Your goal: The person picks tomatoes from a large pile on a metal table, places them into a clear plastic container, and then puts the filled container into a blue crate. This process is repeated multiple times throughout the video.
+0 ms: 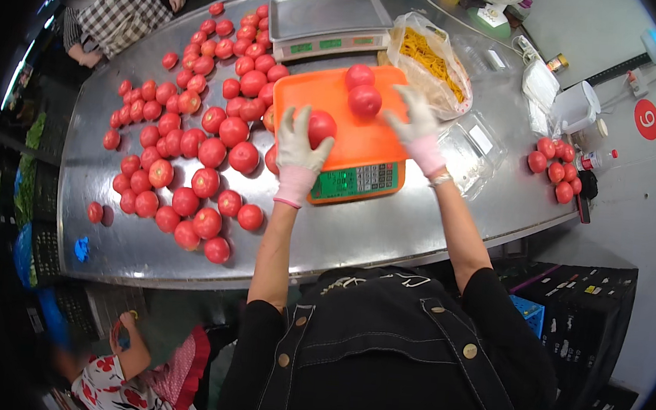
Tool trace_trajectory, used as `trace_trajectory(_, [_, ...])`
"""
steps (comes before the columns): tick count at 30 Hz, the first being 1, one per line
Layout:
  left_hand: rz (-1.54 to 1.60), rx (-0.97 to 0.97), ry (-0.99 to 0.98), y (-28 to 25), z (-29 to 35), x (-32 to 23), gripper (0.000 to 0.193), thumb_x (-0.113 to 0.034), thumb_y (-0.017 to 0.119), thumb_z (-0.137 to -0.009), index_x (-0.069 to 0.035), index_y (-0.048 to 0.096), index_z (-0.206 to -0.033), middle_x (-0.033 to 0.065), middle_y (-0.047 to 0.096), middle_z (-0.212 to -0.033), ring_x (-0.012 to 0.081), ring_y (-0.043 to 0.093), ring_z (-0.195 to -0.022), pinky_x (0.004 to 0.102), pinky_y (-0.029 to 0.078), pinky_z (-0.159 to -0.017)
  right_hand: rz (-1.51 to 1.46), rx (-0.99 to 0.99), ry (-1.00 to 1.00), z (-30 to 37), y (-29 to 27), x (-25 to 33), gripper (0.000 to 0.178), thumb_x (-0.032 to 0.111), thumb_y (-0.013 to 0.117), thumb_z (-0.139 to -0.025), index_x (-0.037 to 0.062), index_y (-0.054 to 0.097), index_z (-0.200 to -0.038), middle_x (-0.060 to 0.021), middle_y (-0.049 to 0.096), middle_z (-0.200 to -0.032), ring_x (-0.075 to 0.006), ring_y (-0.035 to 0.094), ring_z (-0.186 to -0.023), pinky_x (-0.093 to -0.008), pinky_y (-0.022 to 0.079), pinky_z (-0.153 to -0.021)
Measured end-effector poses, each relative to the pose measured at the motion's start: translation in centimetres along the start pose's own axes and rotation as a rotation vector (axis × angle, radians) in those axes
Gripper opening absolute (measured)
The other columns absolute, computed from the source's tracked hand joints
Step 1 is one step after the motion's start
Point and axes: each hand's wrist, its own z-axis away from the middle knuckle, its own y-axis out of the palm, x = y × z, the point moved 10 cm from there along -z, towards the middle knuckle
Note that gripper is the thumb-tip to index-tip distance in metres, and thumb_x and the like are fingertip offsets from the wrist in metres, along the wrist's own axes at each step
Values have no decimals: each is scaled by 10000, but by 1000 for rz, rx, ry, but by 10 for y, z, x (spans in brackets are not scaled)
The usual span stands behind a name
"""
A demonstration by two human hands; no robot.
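Our left hand (299,150) grips a tomato (321,127) at the tray's (364,142) 9 o'clock. Right hand (415,119) is spread wide, just touching another tomato (365,100) at 12.

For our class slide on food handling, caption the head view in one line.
Gloved left hand places a tomato on an orange scale tray; right hand beside two more.

Both bare forearms reach forward from black short sleeves, elbows slightly bent. The left hand (299,147), in a white glove with a pink cuff, curls its fingers closed in a grip. The right hand (417,124), gloved alike, is spread open, palm down, fingers splayed and holding nothing.
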Motion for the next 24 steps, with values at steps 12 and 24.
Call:
trace_trajectory(12, [412,164,-73,44,-21,-42,661,-123,785,-708,-45,489,-1294,156,479,-1261,306,525,-1159,398,468,-977,-921,171,650,36,21,-65,638,159,720,-830,90,394,-1375,-93,543,-1160,-144,620,-871,-285,541,-711])
trace_trajectory(24, [120,684,442,272,17,-224,550,-174,774,-679,-123,539,-1173,128,536,-1186,353,539,-1123,431,465,-928,-141,264,570,143,-125,-208,628,227,754,-735,82,485,-1284,-154,532,-1209,-329,594,-1083,-390,492,-948])
